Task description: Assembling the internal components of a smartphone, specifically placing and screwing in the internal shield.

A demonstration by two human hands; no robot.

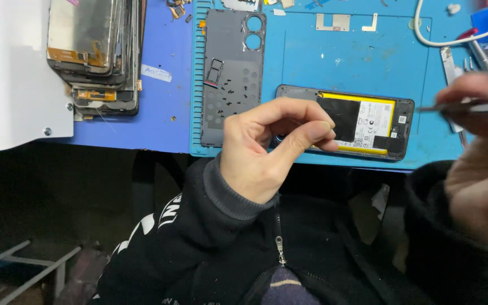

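A phone repair stands partway through on a blue bench (165, 85). At far left, beside a white panel (12, 73), a stack of used screens (94, 51) leans at the bench's back edge. On the ribbed teal mat (340, 56) next to it lies the phone's grey back cover (232, 73), already off, with a SIM tray (214, 72) and a scatter of small black screws (234, 90) resting loose on its inner face; it serves as the only tray in sight, and no box or bin shows. The person's left hand (266, 147) hovers at the near edge of the mat, thumb and forefinger curled together in a pinch; whether anything small sits between the fingers cannot be told. Just behind it lies the opened phone (362, 121), face down, its yellow-edged battery (365, 121) still seated in the frame and partly covered by a black sheet. Two small metal brackets (340, 22) lie further back. At right the right hand (475, 141), blurred, grips a thin metal tool (470, 106) held level above the mat's edge; more tools (481, 51) and a white cable (458, 34) lie beyond. By appearances the casing and screws are dealt with, the internals not yet.
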